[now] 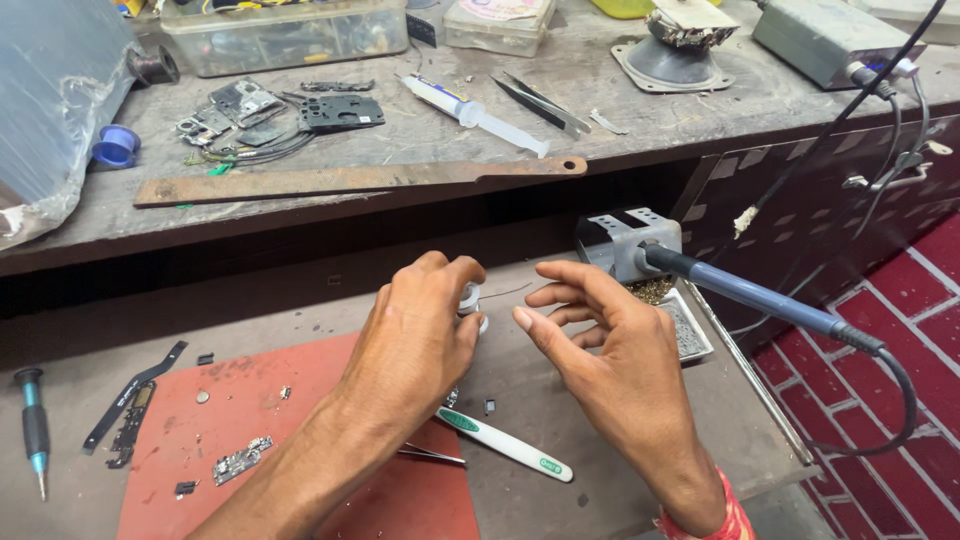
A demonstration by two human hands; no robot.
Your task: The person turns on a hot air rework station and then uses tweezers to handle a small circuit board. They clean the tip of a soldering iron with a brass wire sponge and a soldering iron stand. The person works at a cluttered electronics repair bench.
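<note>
Cluttered repair table (pixel 560 420), red mat at its near side. Left hand (pixel 415 335) pinches a small white container (pixel 468 298) at its fingertips; right hand (pixel 610 355), fingers spread and empty, hovers just beside it. Seemingly opening it: steady grip needed. Beneath the hands lies a white-green brush (pixel 505 443); beyond the right hand, a soldering iron (pixel 760 298).

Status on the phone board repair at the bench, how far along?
Done: the phone looks stripped, with loose parts on the red mat. In hand: the left hand grips a small white container, the right hand open beside it. Left: the soldering iron sits in its stand, and the toothbrush lies untouched.
</note>
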